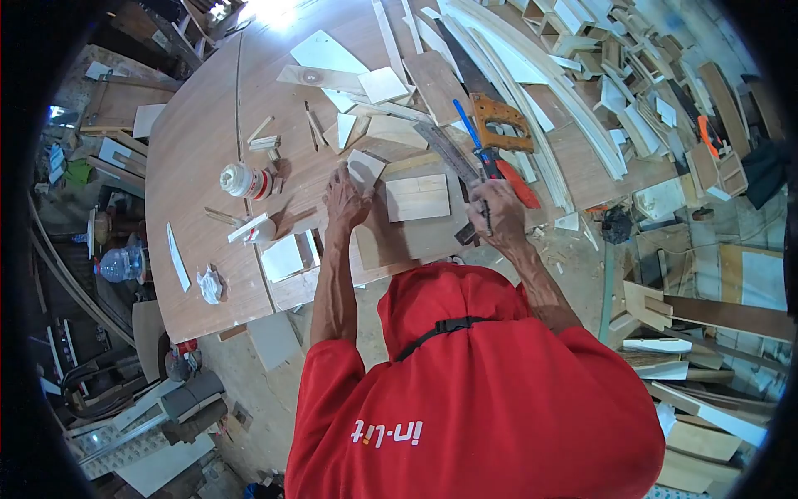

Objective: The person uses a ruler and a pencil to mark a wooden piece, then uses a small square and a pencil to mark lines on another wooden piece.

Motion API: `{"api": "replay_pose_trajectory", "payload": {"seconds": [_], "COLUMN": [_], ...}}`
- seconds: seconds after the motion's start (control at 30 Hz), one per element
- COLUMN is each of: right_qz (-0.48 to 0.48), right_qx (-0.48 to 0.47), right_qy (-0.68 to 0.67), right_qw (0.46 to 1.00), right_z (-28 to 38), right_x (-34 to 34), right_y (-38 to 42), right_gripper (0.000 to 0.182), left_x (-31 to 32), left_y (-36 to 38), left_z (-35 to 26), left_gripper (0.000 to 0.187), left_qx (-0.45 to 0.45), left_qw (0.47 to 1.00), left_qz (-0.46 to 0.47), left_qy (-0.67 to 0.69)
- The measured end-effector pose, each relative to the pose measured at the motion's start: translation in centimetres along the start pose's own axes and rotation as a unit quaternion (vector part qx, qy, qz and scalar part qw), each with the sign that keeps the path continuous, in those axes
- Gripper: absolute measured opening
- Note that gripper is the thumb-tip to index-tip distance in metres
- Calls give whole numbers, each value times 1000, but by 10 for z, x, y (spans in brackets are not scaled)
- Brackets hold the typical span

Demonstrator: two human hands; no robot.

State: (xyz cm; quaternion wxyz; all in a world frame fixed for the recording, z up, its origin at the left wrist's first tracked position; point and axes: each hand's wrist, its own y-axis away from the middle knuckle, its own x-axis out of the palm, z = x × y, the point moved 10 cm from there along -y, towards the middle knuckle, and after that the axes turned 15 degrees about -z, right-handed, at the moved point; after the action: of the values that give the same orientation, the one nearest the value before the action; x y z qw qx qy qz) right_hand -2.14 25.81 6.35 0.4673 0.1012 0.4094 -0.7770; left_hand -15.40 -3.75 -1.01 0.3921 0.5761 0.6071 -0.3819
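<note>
My left hand [345,198] has its fingers and thumb at the near left edge of a small pale wooden piece [366,169]. My right hand [497,214] is closed around the near end of a dark metal square [447,150], whose blade points away to the upper left. A thin dark item shows at its fingers, too small to identify. Between the hands, a pale rectangular block [417,198] with a line across it lies on a flat board [374,241]. Just beyond my right hand are a blue-handled tool [465,121] and a red handle [519,185].
A handsaw [501,123] lies beyond the right hand, beside long pale strips [532,108]. Wood offcuts [328,54] are scattered at the back. To the left stand a white jar [245,180] and a white container [259,229]. Stacked wooden pieces [615,83] fill the far right.
</note>
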Motion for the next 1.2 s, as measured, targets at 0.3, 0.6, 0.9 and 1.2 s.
{"api": "replay_pose_trajectory", "payload": {"seconds": [0.3, 0.6, 0.9, 1.2], "right_qz": [172, 219, 190, -11], "right_qx": [-49, -67, -134, 48], "right_qy": [-16, 10, 7, -76], "right_qw": [984, 973, 972, 996], "right_z": [13, 9, 17, -15], "right_x": [60, 79, 76, 21], "right_y": [-9, -18, -14, -9], "right_gripper": [44, 51, 51, 21], "left_x": [-14, -24, 19, -6], "left_y": [7, 25, 37, 56], "left_z": [-24, -35, -85, -75], "left_gripper": [99, 88, 42, 42], "left_qx": [64, 148, 244, 174], "left_qw": [997, 977, 963, 982], "left_qz": [-14, -95, 70, -73], "left_qy": [-48, -124, 88, 15]}}
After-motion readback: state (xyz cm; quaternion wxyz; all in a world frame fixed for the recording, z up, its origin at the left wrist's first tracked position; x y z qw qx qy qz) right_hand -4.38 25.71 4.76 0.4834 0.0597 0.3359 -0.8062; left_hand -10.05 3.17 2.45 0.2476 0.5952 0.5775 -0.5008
